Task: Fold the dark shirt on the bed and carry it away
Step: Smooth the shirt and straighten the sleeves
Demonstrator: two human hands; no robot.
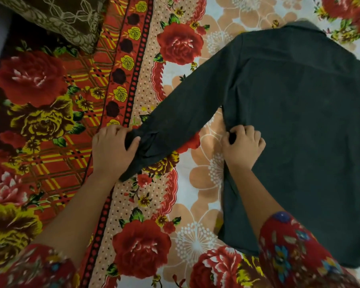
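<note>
The dark shirt (pixel 295 125) lies spread flat, back side up, on the flowered bed sheet (pixel 197 204), its collar at the top right. Its left sleeve stretches out down and to the left. My left hand (pixel 110 148) grips the cuff end of that sleeve. My right hand (pixel 242 145) pinches the shirt's side edge just below the armpit. The shirt's right side runs out of view.
A red and yellow flowered blanket (pixel 35 121) covers the left part of the bed. A brown patterned pillow (pixel 67 19) lies at the top left. My forearms in red flowered sleeves come in from the bottom edge.
</note>
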